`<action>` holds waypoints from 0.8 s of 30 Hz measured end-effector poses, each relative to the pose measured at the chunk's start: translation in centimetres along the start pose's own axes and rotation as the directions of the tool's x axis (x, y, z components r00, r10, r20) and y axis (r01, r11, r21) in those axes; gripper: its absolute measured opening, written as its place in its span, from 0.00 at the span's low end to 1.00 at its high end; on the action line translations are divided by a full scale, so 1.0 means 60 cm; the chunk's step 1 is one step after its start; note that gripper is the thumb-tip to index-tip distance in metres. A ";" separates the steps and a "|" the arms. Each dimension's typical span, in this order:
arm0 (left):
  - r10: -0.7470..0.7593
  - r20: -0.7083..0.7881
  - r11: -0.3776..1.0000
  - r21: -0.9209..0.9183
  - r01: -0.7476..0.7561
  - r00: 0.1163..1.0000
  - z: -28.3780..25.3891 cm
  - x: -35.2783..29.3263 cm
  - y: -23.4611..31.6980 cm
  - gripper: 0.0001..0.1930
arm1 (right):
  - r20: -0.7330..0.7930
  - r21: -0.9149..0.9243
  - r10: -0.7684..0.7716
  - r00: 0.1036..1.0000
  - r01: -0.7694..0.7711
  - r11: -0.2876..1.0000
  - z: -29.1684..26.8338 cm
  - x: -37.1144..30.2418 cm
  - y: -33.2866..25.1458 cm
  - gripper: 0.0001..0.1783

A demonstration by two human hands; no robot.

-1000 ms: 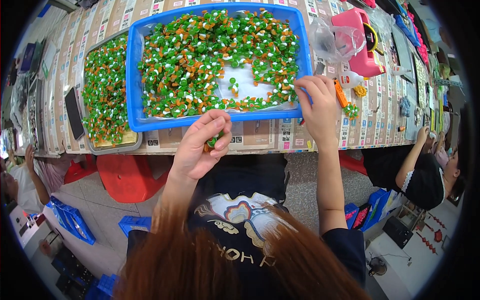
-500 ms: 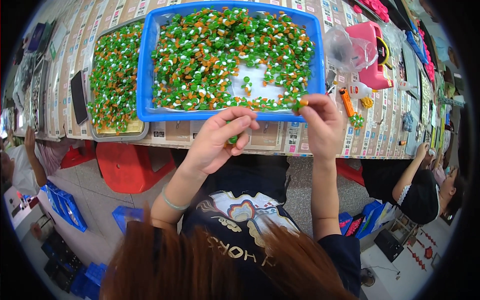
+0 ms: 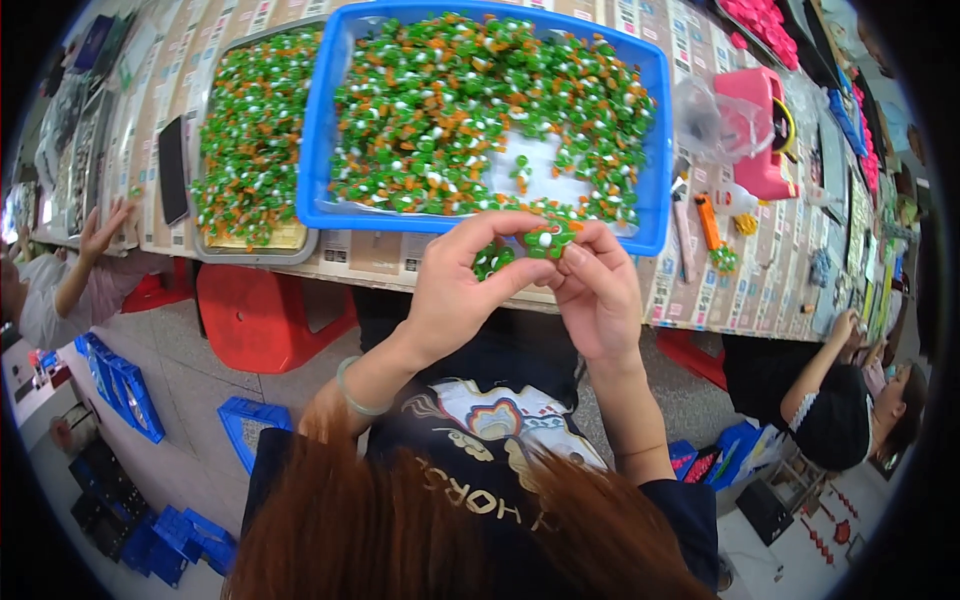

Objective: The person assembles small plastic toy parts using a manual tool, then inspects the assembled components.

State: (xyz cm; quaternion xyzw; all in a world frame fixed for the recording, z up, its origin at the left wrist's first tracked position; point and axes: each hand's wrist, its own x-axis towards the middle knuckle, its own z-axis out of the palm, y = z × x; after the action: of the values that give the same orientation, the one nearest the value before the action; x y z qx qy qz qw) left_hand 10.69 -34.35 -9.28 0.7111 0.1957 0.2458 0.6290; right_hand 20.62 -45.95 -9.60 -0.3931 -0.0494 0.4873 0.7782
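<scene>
Just over the near edge of a blue plastic bin [image 3: 380, 222], my two hands meet. Between their fingertips is a small green, white and orange plastic piece [image 3: 548, 238]. My left hand [image 3: 450, 285] pinches it from the left, and more green pieces [image 3: 490, 261] lie inside its curled fingers. From the other side my right hand [image 3: 603, 300] grips the same piece with thumb and fingers. Many loose pieces [image 3: 420, 120] of the same colours fill the bin, around a patch of white liner [image 3: 545, 172].
Left of the bin a tray [image 3: 262, 259] is heaped with similar pieces, beside a black phone [image 3: 173, 170]. To the right are a pink container [image 3: 760, 105], a white bottle [image 3: 735, 198] and an orange tool [image 3: 707, 220]. Red stools [image 3: 265, 320] stand below; other people sit at both sides.
My right hand has come left and down from the bin's edge to meet my left hand. The piece in it is now between both hands. The view has shifted slightly.
</scene>
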 end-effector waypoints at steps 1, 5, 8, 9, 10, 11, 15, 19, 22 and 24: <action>-0.124 0.029 0.991 -0.049 0.125 0.992 -0.013 -0.002 0.005 0.14 | -0.003 0.010 0.040 0.999 -0.040 0.999 0.012 0.005 0.011 0.15; -0.188 0.109 0.977 -0.084 0.198 0.976 -0.064 -0.008 0.018 0.15 | -0.043 -0.419 -0.100 0.994 0.073 0.905 0.072 0.009 0.022 0.12; -0.084 -0.002 0.996 0.022 0.084 0.996 -0.093 -0.019 0.032 0.15 | -0.007 -0.214 0.040 0.999 -0.041 0.976 0.098 0.014 0.034 0.08; -0.008 -0.031 0.998 0.061 0.009 0.999 -0.096 -0.020 0.033 0.14 | 0.014 -0.106 0.124 0.992 -0.122 0.987 0.101 0.016 0.033 0.08; -0.015 -0.072 0.998 0.052 0.019 0.997 -0.098 -0.023 0.037 0.13 | 0.031 -0.053 0.160 0.987 -0.158 0.986 0.105 0.018 0.035 0.08; -0.034 -0.084 0.998 0.053 0.039 0.996 -0.100 -0.027 0.041 0.12 | 0.016 -0.065 0.158 0.987 -0.157 0.985 0.105 0.018 0.035 0.08; 0.017 -0.083 0.995 0.094 -0.010 0.996 -0.103 -0.034 0.049 0.12 | 0.156 0.065 0.226 0.962 -0.238 0.969 0.102 0.016 0.037 0.08; 0.072 -0.067 0.994 0.082 -0.066 0.995 -0.101 -0.037 0.042 0.13 | 0.213 0.077 0.227 0.950 -0.248 0.966 0.095 0.011 0.035 0.08; -0.095 -0.080 0.992 -0.096 0.087 0.992 -0.095 -0.044 0.037 0.13 | 0.165 -0.076 0.144 0.976 -0.133 0.988 0.100 0.004 0.028 0.10; -0.149 -0.076 0.976 -0.175 0.134 0.986 -0.090 -0.047 0.038 0.13 | 0.156 -0.029 0.160 0.975 -0.157 0.987 0.102 -0.001 0.019 0.13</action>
State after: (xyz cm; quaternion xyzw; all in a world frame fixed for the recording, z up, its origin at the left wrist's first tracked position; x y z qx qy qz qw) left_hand 5.17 -32.00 -6.83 0.6279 0.2520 0.2476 0.6935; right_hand 16.95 -42.31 -6.12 -0.3624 -0.0836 0.5769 0.7272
